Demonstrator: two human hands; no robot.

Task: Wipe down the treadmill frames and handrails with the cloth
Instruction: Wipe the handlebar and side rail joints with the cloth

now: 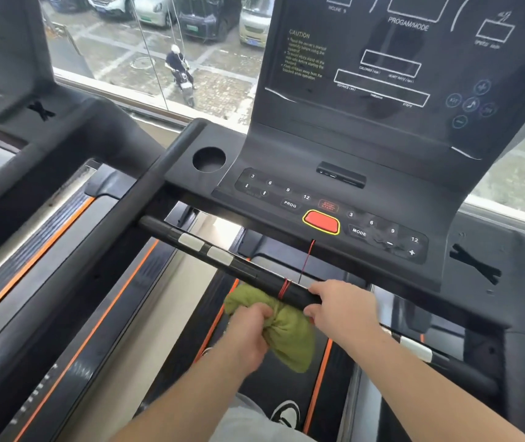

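Left grip (248, 330) holds bunched green cloth (290, 342) just beneath front handrail (251, 272), near centre. Right grip (344, 309) curls round handrail, right of red cord (284, 289). We lift cloth onto handrail, wrap it, sweep left with firm pressure, skirting cord.

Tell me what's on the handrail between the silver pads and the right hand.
Head view: a red cord is wound round the handrail close by the right hand; the rest is bare.
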